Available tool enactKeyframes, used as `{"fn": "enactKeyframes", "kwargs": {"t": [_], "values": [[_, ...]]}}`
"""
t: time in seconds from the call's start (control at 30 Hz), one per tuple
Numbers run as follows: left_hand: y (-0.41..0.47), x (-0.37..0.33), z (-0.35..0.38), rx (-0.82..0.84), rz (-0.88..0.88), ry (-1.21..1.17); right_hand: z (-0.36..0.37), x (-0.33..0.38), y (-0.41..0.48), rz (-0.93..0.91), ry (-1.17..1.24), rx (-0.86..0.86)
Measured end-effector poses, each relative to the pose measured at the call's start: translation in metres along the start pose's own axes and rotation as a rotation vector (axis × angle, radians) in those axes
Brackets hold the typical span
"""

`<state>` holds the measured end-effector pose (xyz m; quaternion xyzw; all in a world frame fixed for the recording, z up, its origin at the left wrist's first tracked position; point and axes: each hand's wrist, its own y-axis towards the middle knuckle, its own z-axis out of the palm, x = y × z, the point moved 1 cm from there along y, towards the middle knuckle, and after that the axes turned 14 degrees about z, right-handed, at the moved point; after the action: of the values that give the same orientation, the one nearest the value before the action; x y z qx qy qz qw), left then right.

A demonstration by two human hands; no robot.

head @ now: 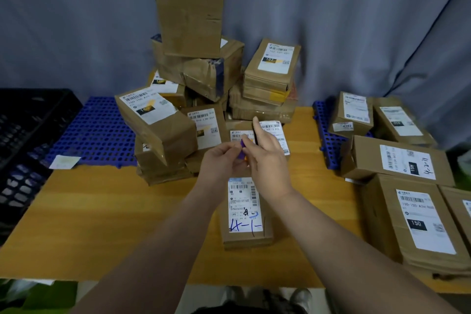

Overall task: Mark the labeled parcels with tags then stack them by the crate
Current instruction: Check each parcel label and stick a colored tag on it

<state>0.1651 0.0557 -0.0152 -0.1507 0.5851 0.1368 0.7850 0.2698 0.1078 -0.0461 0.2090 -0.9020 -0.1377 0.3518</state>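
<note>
Both forearms [318, 224] bare; grey shoes [302, 296] worn.

— We see matt brown cardboard on the parcels [190, 13], creased at the corners, with smooth white paper labels [425, 222].
— And we see a smooth wood-grain table [102, 211], perforated blue plastic mats [96, 132], a black plastic crate [30, 120], and a grey cloth curtain [356, 20].

A grey curtain [76, 20] hangs behind the wooden table [102, 211] (blue perforated mat [96, 132] at its far left).
</note>
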Motion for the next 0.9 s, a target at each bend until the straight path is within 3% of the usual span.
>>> {"fn": "enactKeyframes", "kwargs": {"t": [0.17, 0.43, 0.5, 0.67, 0.9], "values": [[-0.003, 0.008, 0.004, 0.031, 0.001, -0.091, 0.001, -0.006, -0.007, 0.057, 0.136, -0.061], [0.000, 0.020, 0.002, 0.104, -0.008, -0.063, 0.002, -0.015, -0.012, 0.072, 0.137, -0.141], [0.003, 0.020, -0.001, 0.119, -0.025, -0.011, 0.001, -0.017, -0.011, 0.095, 0.125, -0.076], [0.008, 0.022, -0.014, 0.131, -0.089, 0.118, -0.003, -0.014, -0.003, 0.178, 0.069, 0.274], [0.007, 0.024, -0.024, 0.117, -0.134, 0.149, -0.004, -0.010, 0.007, 0.187, 0.058, 0.366]]}}
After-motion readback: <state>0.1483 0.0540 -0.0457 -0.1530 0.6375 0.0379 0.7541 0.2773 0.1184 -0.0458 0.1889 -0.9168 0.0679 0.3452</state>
